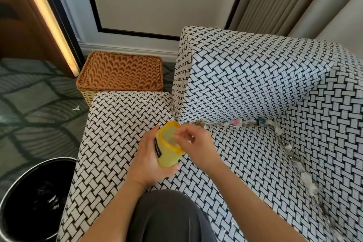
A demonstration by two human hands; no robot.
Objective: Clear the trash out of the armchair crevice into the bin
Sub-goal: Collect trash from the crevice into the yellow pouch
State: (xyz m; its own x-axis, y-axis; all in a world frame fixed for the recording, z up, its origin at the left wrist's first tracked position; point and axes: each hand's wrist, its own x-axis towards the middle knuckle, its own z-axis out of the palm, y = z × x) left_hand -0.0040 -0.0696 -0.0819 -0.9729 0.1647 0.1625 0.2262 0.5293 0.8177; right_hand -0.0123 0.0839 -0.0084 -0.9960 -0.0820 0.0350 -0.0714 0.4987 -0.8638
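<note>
The single head view looks steeply down, close over the armchair (pixel 245 88) seat.

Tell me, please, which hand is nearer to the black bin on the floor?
Left. The left hand, gripping the yellow cup, lies to the right of the bin; the right hand is farther right, at the cup's rim.

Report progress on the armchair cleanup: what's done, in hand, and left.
Done: a few pale scraps already lie in the black bin. In hand: the left hand grips a yellow cup while the right hand hovers at its mouth; whether it holds anything is unclear. Left: most of it, with litter lining the back crevice and the right-side crevice, plus one scrap on the carpet.
</note>
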